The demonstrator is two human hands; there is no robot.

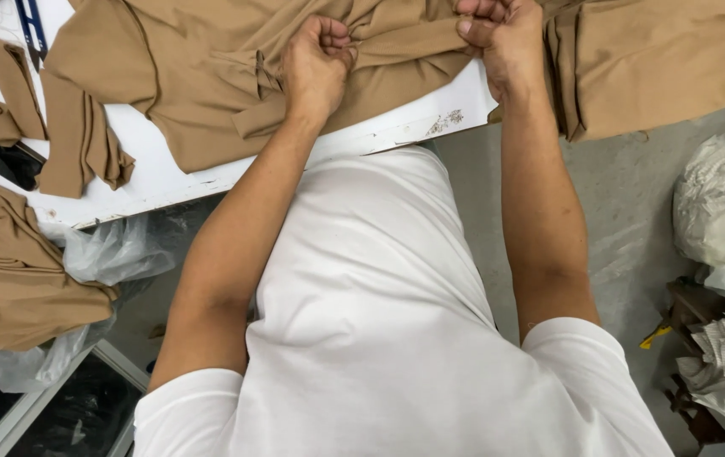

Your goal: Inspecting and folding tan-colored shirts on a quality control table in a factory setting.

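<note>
Both hands [320,63] [502,34] grip tan fabric [201,76] on the white table [151,182].

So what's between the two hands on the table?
In the head view, a bunched fold of the tan fabric stretches between the left hand and the right hand; both fists grip it.

I counted two hands, left hand [318,63] and right hand [502,38], one white bench [396,127], three small tan fabric strips [49,118], and two white sacks [722,211].
</note>
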